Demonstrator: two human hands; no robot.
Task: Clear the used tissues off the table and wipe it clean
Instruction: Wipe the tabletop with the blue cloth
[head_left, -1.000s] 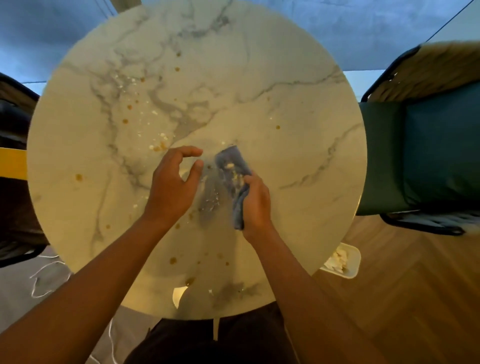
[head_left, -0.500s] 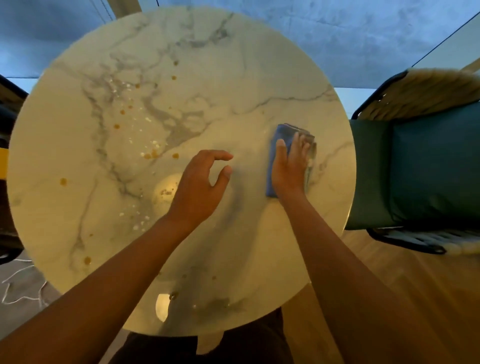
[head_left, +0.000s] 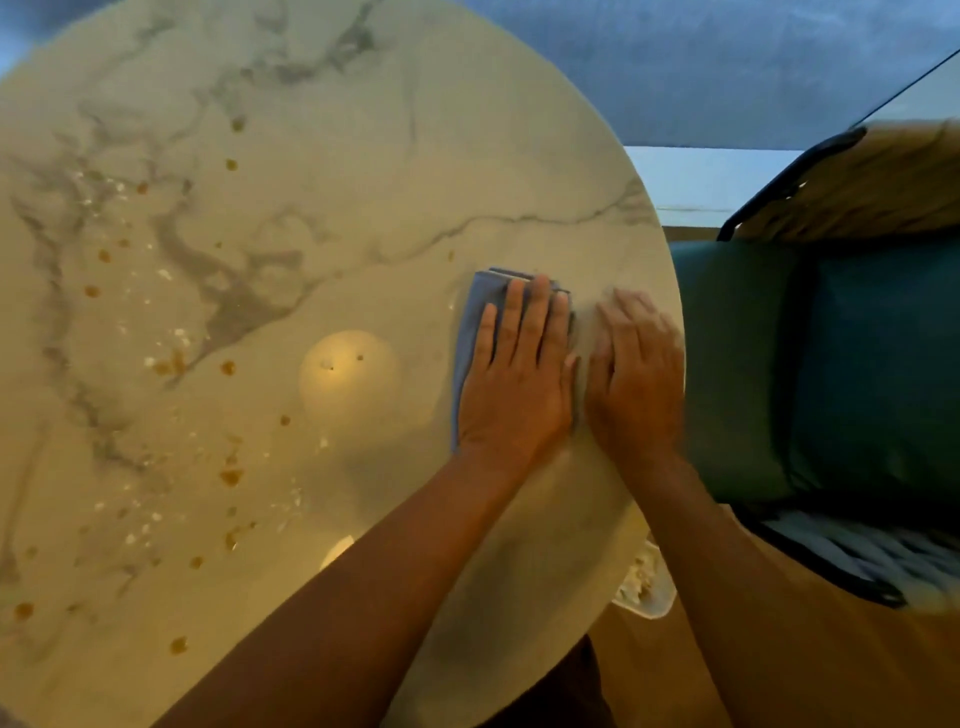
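Observation:
A folded blue cloth (head_left: 474, 327) lies on the right part of the round marble table (head_left: 363, 156). My left hand (head_left: 514, 374) presses flat on the cloth with straight fingers and covers most of it. My right hand (head_left: 636, 374) lies flat on the bare tabletop just right of the cloth, near the table's right edge, and is a little blurred. Orange-brown stains (head_left: 228, 475) and white crumbs (head_left: 179, 338) are scattered over the left half of the table. No tissue lies on the tabletop.
A green upholstered chair (head_left: 831, 364) stands close against the table's right edge. Below that edge, on the wooden floor, sits a white bin (head_left: 647, 592) with crumpled white tissue in it. A lamp's reflection (head_left: 348, 374) shines mid-table.
My left hand moved right from hovering and now presses on the cloth. My right hand slid off the cloth to the table edge. The view shifted closer and to the right.

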